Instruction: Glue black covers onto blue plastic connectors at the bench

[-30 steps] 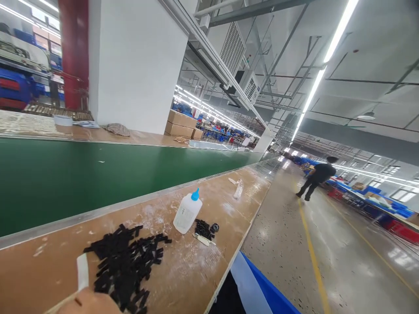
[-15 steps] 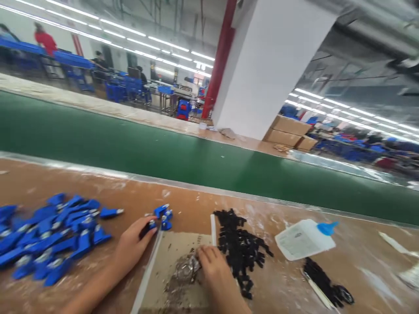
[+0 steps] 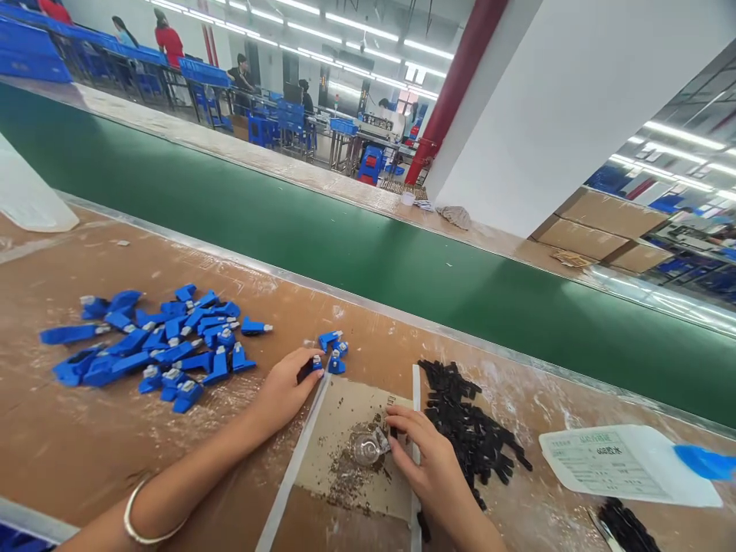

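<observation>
Left hand (image 3: pixel 290 383): thumb and forefinger pinched on a small white-tipped blue piece (image 3: pixel 317 363), just left of a small blue cluster (image 3: pixel 336 366). Same pinch, same cluster half a second ago.

Right hand (image 3: pixel 425 456): fingers curled, tips at the right edge of a clear round part (image 3: pixel 366 450) that lies on a cardboard sheet (image 3: pixel 345 395) amid dark crumbs. A dark bit shows between thumb and fingers; cannot tell whether they grip it or the clear part. Half a second ago these fingers cover more of the clear part's right side; now most of it shows.

View has swung left. A second ago: one hand at the lower edge, bottle mid-frame. Now both hands in sight, heap of blue pieces (image 3: pixel 132 343) whole on the counter (image 3: pixel 57 460), a pale container (image 3: pixel 28 199) newly in at the left edge. Heap of black pieces (image 3: pixel 460 422) unmoved, just right of the white strip (image 3: pixel 416 383). White bottle (image 3: pixel 609 464), blue cap (image 3: pixel 698 462), sits nearer the right edge, label legible in part. Green belt (image 3: pixel 402 253) runs beyond.
</observation>
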### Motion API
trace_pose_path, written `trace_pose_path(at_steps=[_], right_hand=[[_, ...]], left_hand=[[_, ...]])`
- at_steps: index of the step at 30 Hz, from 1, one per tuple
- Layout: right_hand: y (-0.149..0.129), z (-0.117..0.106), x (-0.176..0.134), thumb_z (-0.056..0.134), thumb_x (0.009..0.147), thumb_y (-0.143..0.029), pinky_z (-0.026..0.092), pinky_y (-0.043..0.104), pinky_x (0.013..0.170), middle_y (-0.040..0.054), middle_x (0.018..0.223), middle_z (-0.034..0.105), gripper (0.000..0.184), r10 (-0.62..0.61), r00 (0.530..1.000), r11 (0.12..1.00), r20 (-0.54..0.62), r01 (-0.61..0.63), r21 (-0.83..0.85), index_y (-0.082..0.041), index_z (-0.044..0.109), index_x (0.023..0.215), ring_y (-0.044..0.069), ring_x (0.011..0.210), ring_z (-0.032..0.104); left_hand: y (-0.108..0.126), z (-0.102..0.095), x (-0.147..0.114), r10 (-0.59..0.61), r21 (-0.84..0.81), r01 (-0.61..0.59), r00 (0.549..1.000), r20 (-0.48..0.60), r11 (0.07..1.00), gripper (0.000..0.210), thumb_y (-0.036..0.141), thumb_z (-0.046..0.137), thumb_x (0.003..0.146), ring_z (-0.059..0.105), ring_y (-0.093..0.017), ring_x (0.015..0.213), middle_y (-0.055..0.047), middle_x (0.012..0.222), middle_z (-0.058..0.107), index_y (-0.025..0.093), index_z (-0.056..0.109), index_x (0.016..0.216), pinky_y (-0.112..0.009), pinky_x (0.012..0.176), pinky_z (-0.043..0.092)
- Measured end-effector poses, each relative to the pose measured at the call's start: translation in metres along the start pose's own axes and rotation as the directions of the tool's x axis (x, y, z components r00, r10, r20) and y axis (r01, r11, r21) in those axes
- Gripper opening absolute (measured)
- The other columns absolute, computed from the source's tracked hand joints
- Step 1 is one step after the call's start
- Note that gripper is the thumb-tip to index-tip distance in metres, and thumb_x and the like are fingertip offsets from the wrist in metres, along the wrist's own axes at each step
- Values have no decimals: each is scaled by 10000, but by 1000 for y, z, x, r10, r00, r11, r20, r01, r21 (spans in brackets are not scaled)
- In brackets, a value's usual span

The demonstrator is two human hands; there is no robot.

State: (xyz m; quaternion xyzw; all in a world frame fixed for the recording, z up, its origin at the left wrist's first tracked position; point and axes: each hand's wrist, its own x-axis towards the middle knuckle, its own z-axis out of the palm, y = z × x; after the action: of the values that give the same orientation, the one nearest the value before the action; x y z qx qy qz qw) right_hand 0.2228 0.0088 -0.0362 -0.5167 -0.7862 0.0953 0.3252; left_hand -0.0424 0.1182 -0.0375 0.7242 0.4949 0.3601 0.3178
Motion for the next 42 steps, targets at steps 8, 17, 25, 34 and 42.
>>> trace_pose_path(at_steps=[8, 17, 25, 34, 42], right_hand=[[-19, 6, -14, 552, 941, -99, 584, 315, 962, 50, 1213, 718, 460, -89, 996, 986, -19, 91, 138, -287, 525, 1360, 177, 1136, 668], [-20, 17, -17, 579, 922, -87, 591, 346, 968, 62, 1230, 712, 537, -49, 999, 973, -13, 51, 227, -316, 560, 1407, 208, 1171, 658], [-41, -4, -17, 536, 1016, -251, 591, 367, 973, 73, 1182, 741, 347, 179, 978, 887, -103, -115, 447, -330, 554, 1354, 198, 1133, 698], [-49, -11, -20, 594, 972, -431, 575, 506, 969, 118, 1223, 721, 358, 350, 936, 462, 31, -201, 864, -343, 614, 1318, 293, 1170, 672], [-53, -11, -20, 611, 977, -364, 547, 384, 1018, 61, 1259, 710, 347, 315, 947, 392, 69, -196, 899, -387, 613, 1323, 216, 1202, 656]], left_hand=[[3, 1, -1, -25, -20, 25, 999, 25, 999, 278, 311, 549, 896, 673, -270, 1083, -103, 1157, 733, 188, 679, 1109, -441, 1008, 513], [5, 0, -1, -69, -85, 70, 997, 22, 994, 274, 296, 568, 873, 663, -265, 1027, -89, 1112, 737, 192, 680, 1101, -448, 995, 500], [41, 1, -31, -135, -535, 304, 934, 332, 788, 418, 372, 666, 856, 643, -206, 943, -55, 1031, 696, 210, 601, 1236, -344, 840, 526], [83, 28, -69, 84, -804, 560, 807, 584, 201, 703, 449, 823, 814, 612, -137, 861, -29, 992, 668, 284, 449, 1386, -254, 771, 450], [87, 32, -71, 85, -815, 561, 814, 575, 145, 585, 433, 824, 821, 628, -133, 911, -14, 1006, 661, 306, 533, 1312, -247, 794, 459]])
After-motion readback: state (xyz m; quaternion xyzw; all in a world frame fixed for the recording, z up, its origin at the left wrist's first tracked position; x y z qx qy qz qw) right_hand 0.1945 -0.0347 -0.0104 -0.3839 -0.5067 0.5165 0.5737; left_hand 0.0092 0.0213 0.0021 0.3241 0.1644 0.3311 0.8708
